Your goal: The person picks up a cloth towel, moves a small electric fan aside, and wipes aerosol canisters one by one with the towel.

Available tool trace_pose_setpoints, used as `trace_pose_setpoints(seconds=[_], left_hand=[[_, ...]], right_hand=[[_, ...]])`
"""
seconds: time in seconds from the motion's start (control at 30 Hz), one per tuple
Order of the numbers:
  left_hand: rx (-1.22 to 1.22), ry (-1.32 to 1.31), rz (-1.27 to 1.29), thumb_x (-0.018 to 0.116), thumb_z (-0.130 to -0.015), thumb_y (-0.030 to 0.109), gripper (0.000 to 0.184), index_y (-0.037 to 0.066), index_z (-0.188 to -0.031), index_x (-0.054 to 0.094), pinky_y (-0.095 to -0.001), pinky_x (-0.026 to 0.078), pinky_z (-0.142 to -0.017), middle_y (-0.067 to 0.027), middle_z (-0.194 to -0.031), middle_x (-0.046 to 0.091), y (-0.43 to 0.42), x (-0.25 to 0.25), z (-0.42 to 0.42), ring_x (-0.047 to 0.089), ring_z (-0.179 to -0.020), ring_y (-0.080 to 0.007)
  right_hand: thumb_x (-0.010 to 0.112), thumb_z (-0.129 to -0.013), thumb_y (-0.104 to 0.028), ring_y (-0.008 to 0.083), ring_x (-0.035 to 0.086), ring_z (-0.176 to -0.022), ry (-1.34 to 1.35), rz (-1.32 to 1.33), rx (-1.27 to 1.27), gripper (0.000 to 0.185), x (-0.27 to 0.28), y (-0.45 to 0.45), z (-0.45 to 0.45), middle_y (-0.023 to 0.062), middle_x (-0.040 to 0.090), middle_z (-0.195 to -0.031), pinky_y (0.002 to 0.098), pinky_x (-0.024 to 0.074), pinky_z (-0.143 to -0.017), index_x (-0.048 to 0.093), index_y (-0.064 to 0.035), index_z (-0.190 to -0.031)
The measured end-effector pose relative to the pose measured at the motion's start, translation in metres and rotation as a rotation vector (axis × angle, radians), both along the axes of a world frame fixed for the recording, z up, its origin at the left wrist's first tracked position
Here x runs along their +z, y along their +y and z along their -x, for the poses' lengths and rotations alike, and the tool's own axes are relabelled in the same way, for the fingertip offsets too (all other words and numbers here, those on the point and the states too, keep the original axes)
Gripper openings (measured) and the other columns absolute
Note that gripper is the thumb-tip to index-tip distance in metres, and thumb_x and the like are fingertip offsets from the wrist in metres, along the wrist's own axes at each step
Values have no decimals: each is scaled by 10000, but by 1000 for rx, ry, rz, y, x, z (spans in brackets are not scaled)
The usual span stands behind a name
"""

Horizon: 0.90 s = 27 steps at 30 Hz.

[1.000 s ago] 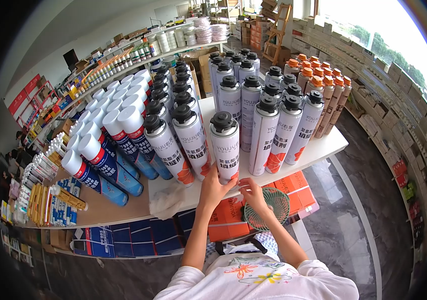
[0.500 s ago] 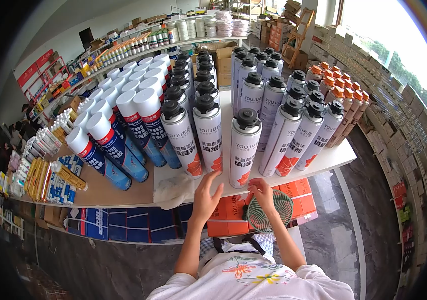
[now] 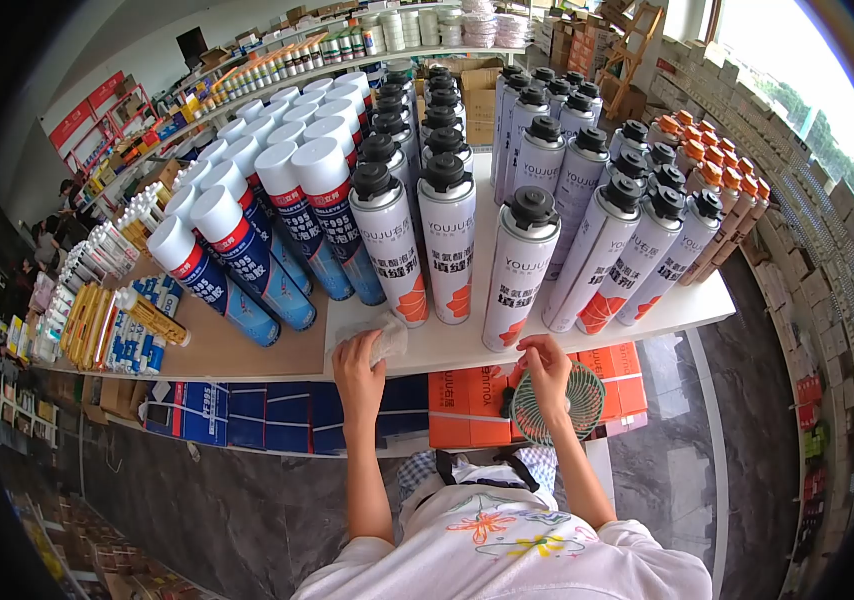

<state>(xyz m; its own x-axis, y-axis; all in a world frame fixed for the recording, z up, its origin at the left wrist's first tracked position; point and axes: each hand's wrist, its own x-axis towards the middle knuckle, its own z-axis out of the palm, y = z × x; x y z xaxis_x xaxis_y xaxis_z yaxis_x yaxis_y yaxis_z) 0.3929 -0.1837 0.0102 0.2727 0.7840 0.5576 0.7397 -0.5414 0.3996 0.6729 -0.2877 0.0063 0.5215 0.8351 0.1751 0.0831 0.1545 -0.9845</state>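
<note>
My left hand is at the front edge of the table, its fingers closed over a crumpled whitish cloth. My right hand is by the same edge, just below the front foam sealant can. Its thumb and fingers are curled together; whatever may be between them is too small to make out. That white can with a black cap stands upright, a little forward of its row. Two similar sealant cans are between it and the white-capped blue spray cans.
Orange-capped cans fill the right end of the white table. Below it are orange cartons, blue boxes and a green round fan. Yellow tubes lie at the left. Stocked shelves line the right wall.
My left hand has moved left from beside the sealant cans onto the cloth and closed on it. My right hand stays near the front can. The view has shifted slightly.
</note>
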Motion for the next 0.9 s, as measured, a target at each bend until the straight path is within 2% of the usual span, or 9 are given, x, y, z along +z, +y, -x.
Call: trace_pose_setpoints(seconds=[0.2,0.27,0.37,0.4,0.63,0.73,0.77,0.83,0.9], left_hand=[[9,-282,89,769,-720,-7,500,50,-1195,625,-423,475,-972,-106,-1050,683,-1,13,-10,651,-1000,-293],[-88,-919,425,770,-765,12,466,-6,-1201,608,-350,518,-872,-92,-1056,688,-12,23,-17,674,-948,-219],[-261,-1225,670,771,-786,31,440,-43,-1186,603,-304,518,-840,-94,-1079,676,-30,56,-26,660,-964,-170],[-318,-1274,733,773,-771,31,443,-38,-1178,610,-313,522,-846,-108,-1072,677,-34,60,-29,665,-961,-181],[-490,-1405,905,714,-845,51,408,0,-1217,554,-311,527,-845,-106,-1129,647,-55,86,-64,654,-1002,-175],[-488,-1349,876,725,-854,70,403,13,-1209,544,-298,500,-873,-99,-1126,637,-54,81,-72,631,-1028,-167],[-478,-1321,851,727,-855,73,397,16,-1202,544,-293,490,-882,-97,-1124,635,-54,81,-74,624,-1037,-165],[-482,-1317,859,727,-859,75,400,20,-1204,532,-289,473,-900,-93,-1121,631,-55,84,-76,610,-1057,-160],[-464,-1356,876,722,-867,75,411,24,-1215,510,-298,475,-900,-87,-1132,623,-53,80,-78,606,-1055,-152]], right_hand=[[569,-897,13,74,637,-749,-57,-25,105,148,19,-5,21,61,696,-885,225,510,-664,626,16,-1034],[629,-882,-19,97,662,-788,-114,-25,182,219,37,-10,25,69,695,-924,249,521,-716,606,-4,-1099],[665,-887,-61,119,667,-851,-175,14,256,286,71,-13,33,65,684,-1000,287,520,-794,580,-15,-1155],[701,-887,-112,162,653,-973,-96,17,322,375,76,-12,35,83,653,-1113,332,505,-892,542,-17,-1213],[786,-842,-258,262,584,-1142,-5,-50,423,590,86,-9,45,135,567,-1269,401,475,-990,483,0,-1278],[859,-737,-386,362,511,-1239,-190,-38,347,862,91,-17,49,210,484,-1353,460,444,-1031,407,-1,-1361],[859,-737,-386,362,511,-1239,-189,-38,342,862,95,-22,51,210,484,-1353,460,444,-1031,407,-1,-1361],[863,-726,-394,398,431,-1312,-642,-202,80,889,103,-30,55,230,436,-1396,484,419,-1056,392,6,-1365],[862,-707,-422,404,371,-1361,-661,-239,136,909,103,-35,53,221,418,-1423,532,339,-1114,400,-4,-1370]])
